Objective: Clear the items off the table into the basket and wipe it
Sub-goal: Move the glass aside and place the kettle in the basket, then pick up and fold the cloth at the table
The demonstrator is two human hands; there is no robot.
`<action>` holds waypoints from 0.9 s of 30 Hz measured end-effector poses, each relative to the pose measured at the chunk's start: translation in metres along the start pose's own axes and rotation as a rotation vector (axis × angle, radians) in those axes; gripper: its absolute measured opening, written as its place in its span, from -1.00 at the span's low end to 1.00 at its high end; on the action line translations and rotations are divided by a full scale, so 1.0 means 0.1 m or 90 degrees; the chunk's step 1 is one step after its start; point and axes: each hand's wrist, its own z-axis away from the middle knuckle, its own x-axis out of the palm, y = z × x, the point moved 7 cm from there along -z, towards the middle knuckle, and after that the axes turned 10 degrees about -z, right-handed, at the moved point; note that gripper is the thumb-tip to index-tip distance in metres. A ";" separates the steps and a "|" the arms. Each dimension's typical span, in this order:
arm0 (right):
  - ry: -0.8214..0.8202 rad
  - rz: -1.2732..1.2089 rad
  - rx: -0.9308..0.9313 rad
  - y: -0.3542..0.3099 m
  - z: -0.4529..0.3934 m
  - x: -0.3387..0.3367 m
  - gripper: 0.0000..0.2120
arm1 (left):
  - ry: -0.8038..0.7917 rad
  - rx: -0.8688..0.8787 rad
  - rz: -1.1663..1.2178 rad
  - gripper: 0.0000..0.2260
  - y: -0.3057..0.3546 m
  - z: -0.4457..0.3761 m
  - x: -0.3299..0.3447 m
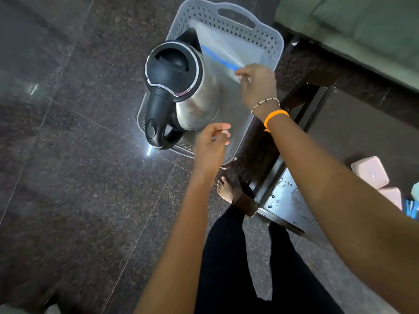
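On a dark stone floor, a kettle stands in the basket; above the basket, the right hand pinches a blurred clear sheet while the left hand hovers loosely curled, empty.

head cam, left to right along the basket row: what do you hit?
kettle handle → kettle lid → left hand → right hand → basket right rim → pink boxes
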 end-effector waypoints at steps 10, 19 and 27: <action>0.042 -0.450 0.108 0.34 1.63 -0.90 -0.63 | 0.042 0.014 0.060 -0.86 0.37 0.57 0.60; -0.012 -0.434 0.152 1.27 2.72 -1.54 -0.72 | -0.041 -0.004 -0.051 -0.76 0.05 1.31 1.67; 0.072 -0.136 0.240 1.94 3.21 -2.20 -0.74 | -0.186 0.092 -0.082 -0.87 0.10 1.90 2.41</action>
